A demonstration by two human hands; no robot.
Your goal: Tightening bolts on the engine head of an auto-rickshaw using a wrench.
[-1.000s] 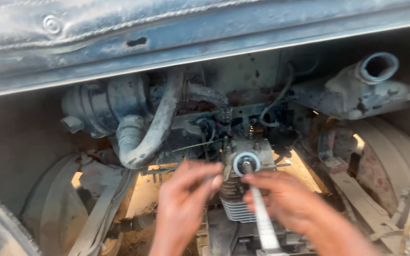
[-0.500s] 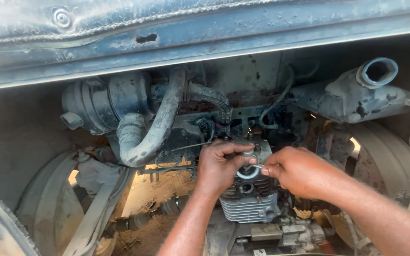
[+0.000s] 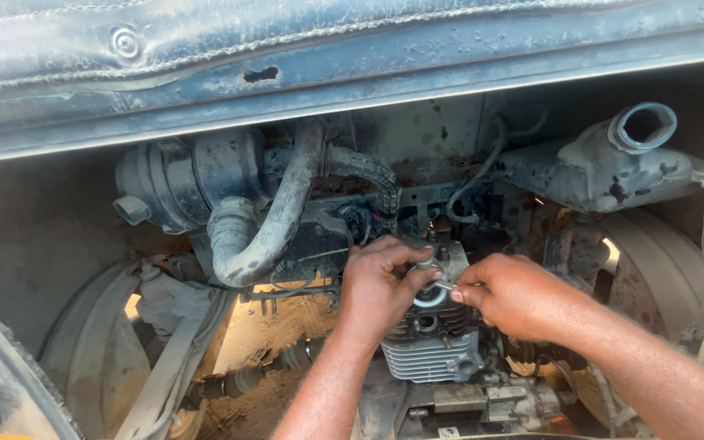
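My left hand (image 3: 380, 285) gripping the round fitting (image 3: 428, 295) atop the finned engine cylinder (image 3: 432, 352), lower centre of frame, my right hand (image 3: 508, 295) pinching a small metal piece (image 3: 443, 285) against it, grey hose (image 3: 275, 220) centre left.

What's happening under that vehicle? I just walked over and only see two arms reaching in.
A person works with both bare hands on a small grey finned metal engine cylinder in a dusty engine bay. The left hand curls over the top of it, fingers around a small round silvery fitting. The right hand pinches a thin metal piece against that fitting. A curved grey rubber hose hangs to the left of the hands.
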